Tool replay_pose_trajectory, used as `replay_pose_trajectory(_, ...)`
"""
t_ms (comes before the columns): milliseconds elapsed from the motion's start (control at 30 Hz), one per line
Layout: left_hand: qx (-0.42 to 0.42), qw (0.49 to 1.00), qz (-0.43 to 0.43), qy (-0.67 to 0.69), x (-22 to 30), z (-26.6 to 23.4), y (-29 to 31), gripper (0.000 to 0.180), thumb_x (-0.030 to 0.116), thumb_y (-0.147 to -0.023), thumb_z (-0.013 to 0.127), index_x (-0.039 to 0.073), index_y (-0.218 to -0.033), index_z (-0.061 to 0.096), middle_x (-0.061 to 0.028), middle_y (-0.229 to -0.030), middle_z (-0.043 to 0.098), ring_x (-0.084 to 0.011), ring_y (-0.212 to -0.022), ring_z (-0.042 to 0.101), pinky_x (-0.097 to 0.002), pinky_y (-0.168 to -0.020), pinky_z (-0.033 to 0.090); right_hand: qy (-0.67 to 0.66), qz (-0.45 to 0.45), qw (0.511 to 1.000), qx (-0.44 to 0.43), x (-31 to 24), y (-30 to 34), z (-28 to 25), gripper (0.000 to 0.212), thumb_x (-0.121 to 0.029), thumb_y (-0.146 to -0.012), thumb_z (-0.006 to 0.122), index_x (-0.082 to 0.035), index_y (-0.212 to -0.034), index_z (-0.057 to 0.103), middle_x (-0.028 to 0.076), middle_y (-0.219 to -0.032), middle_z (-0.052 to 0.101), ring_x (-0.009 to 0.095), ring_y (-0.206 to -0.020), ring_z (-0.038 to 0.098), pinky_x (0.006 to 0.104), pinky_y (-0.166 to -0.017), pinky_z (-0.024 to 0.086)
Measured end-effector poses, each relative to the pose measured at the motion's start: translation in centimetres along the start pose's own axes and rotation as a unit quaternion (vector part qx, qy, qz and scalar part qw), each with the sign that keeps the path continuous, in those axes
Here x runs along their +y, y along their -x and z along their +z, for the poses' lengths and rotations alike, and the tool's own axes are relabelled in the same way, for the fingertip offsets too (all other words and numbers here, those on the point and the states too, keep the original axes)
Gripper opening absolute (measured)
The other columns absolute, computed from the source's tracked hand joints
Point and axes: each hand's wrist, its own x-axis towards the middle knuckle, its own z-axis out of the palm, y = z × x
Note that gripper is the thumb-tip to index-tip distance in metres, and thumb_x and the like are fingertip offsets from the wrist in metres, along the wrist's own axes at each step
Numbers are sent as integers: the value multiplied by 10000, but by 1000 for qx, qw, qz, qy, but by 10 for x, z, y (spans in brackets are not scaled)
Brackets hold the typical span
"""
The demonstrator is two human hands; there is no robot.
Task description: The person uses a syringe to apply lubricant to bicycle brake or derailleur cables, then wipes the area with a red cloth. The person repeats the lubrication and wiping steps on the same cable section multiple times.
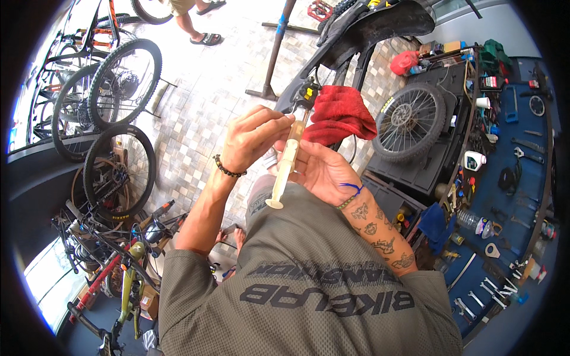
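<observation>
A clear plastic syringe (288,159) with pale yellowish fluid slants in front of me, its plunger end toward my chest. Its upper end meets a black brake lever (307,94) with a yellow part on the handlebar. My right hand (325,171) holds the barrel, thumb on one side and fingers partly hidden behind. My left hand (254,137) is closed in a pinch beside the syringe's upper end. A thin piece shows at its fingertips, too small to name. A red cloth (344,114) hangs just right of the lever.
Bicycles and wheels (124,83) crowd the left side. At the right, a bicycle wheel (411,121) lies on a black case, beside a blue tool board (510,196) with wrenches. A stand's pole (276,53) rises ahead. A person's sandalled foot (205,39) is on the tiled floor.
</observation>
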Motion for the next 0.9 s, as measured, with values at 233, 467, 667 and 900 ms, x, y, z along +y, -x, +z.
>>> replay_pose_trajectory(233, -7, 1000, 6, -2, -1, -1, -1, 353, 3, -768, 833, -7, -1116, 773, -121, -955, 749, -274, -828, 718, -368, -698, 569, -29, -31, 999, 5, 5, -2, 6, 355, -237, -1090, 620, -28, -1377, 623, 149, -1334, 720, 185, -1184, 691, 356, -1053, 538)
replay_pose_trajectory(467, -4, 1000, 10, -12, -1, 0, -2, 334, -4, -773, 838, 18, -1099, 772, -95, -947, 742, -254, -824, 722, -364, -684, 585, 36, -52, 998, 14, 9, -3, 0, 331, -250, -1101, 622, -13, -1330, 655, 139, -1298, 728, 197, -1177, 691, 354, -1051, 539)
replay_pose_trajectory(667, -25, 999, -28, 12, 0, -4, -4, 362, -14, -789, 834, 47, -1140, 773, -96, -984, 753, -259, -845, 734, -363, -713, 601, 53, -48, 997, -2, 7, -4, -4, 391, -274, -1100, 616, -25, -1401, 610, 136, -1309, 721, 232, -1252, 681, 482, -1125, 532)
replay_pose_trajectory(900, -49, 984, -139, 105, 6, -5, -3, 402, -78, -813, 801, 39, -1196, 764, -107, -1042, 763, -243, -884, 753, -334, -774, 621, 44, -27, 999, -2, -2, -2, 7, 447, -275, -1088, 619, -22, -1454, 574, 143, -1359, 703, 248, -1254, 682, 460, -1143, 508)
